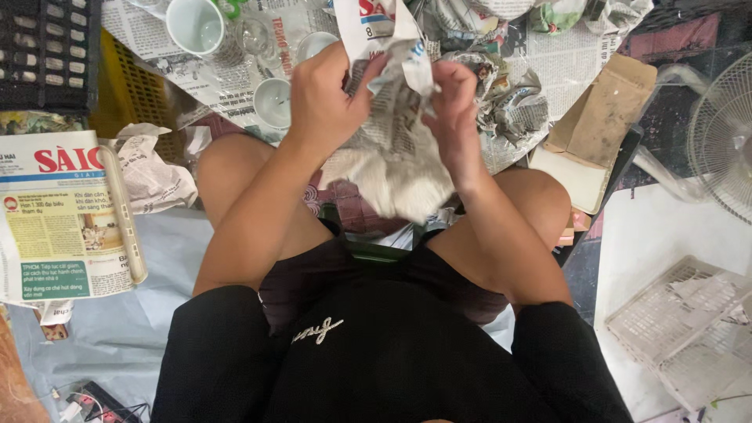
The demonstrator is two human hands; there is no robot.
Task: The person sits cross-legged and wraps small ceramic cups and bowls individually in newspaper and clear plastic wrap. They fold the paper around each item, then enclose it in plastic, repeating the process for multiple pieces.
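Clearly the wrapping is partway through, judging by what lies around the newspaper bundle [392, 160] held over the person's lap. Far left of the bundle lies a flat stack of unused newspaper [59, 219] on the floor, with a crumpled sheet [153, 176] just beside it, so paper is at hand. Up and left of the bundle, three white cups stand bare on spread newsprint: a large cup [196, 27], a small cup [274, 102] nearest the left hand, and a third cup [313, 43] partly hidden behind that hand; these look unwrapped.

The left hand [325, 98] has its fingers closed on the bundle's upper left edge. The right hand [450, 117] pinches the upper right edge, fingers curled into the paper. What is inside the bundle cannot be seen; the paper is gathered round it but its top is loose, so this piece seems unfinished.

Right of the bundle lie several crumpled paper balls [509, 102], perhaps pieces already wrapped, then a cardboard box [599, 125], and farther right a white plastic basket [689, 329].
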